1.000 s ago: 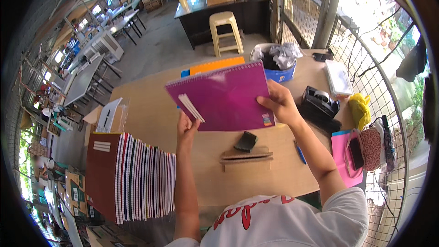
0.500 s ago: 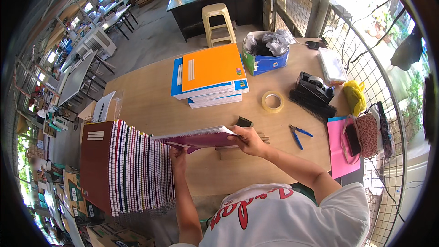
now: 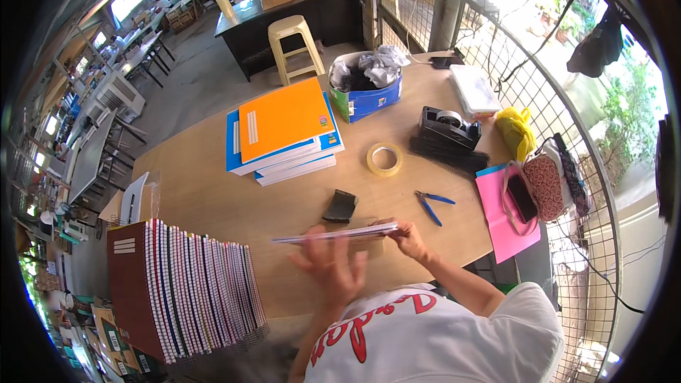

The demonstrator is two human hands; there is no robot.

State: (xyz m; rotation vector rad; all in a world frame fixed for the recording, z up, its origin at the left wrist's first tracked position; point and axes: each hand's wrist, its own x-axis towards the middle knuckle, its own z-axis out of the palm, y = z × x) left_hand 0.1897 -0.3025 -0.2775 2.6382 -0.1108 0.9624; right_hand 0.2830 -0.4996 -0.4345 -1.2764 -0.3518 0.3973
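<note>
My right hand (image 3: pixel 409 241) pinches the right end of a thin notebook (image 3: pixel 377 230), which I see almost edge-on above the near part of the table. My left hand (image 3: pixel 330 266) is in front of the notebook, smeared by motion, its fingers spread; whether they touch it I cannot tell. To the left stands a long row of spiral-bound notebooks (image 3: pixel 202 291), with a brown cover at its outer end. A small dark block (image 3: pixel 340 206) lies just beyond the notebook in my hand.
Farther back sit a stack of blue and orange notebooks (image 3: pixel 284 124) and a box of crumpled scraps (image 3: pixel 369 99). Rightward lie a tape roll (image 3: pixel 384 159), blue-handled pliers (image 3: pixel 431 206), a black tape dispenser (image 3: pixel 448 129), a pink sheet (image 3: pixel 500 223) and a patterned pouch (image 3: pixel 545 190). Wire mesh borders the right.
The notebook has turned from showing its purple cover to nearly edge-on. My left hand has let go of its lower left part and moved right, fingers spreading. The view has shifted.
</note>
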